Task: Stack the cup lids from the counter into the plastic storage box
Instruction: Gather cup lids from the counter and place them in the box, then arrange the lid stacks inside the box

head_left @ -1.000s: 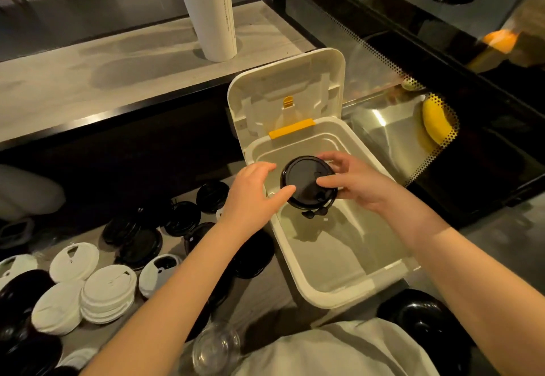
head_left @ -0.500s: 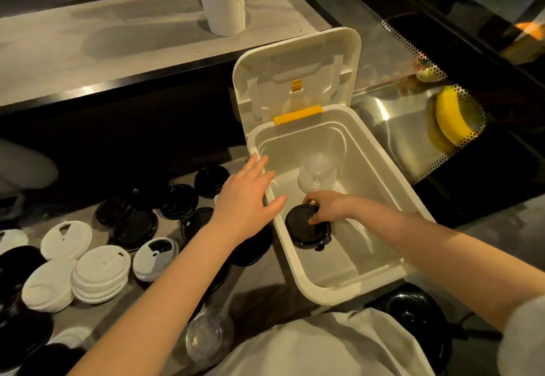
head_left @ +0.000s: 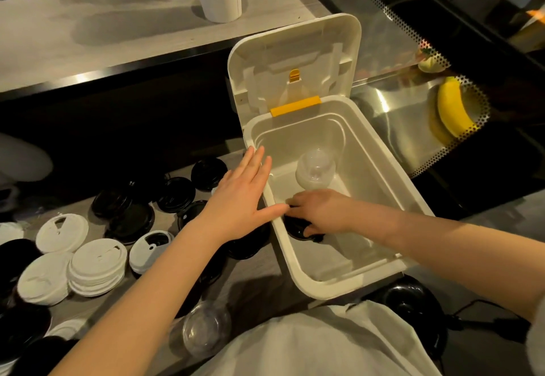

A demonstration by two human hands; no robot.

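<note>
- The black lid (head_left: 298, 225) looks like thin moulded plastic, so I judge it very light, slightly springy and easy to crack if squeezed across the middle; the raised rim is the safe place to pinch. Glossy surfaces suggest lids may slide or nest tightly together.
- It is round, dark and shiny, mostly hidden under the fingers, lying on the floor of the storage box (head_left: 392, 187) near the wall at 9 o'clock.
- The right hand (head_left: 320, 213) is down inside the box, fingers curled over this lid and pressing or gripping its edge.
- A clear domed lid (head_left: 315, 167) sits deeper in the box, towards 12 o'clock from the black one and apart from it.
- The left hand (head_left: 240, 198) is open and flat, holding nothing, its thumb lying across the box rim at 9 o'clock.
- The hinged box cover (head_left: 295, 60) stands open at 12 o'clock.
- Out on the tabletop (head_left: 259, 266) at 9 o'clock, black lids (head_left: 177, 194) lie scattered and white lids (head_left: 97, 266) sit partly stacked; most of the work seems left.
</note>
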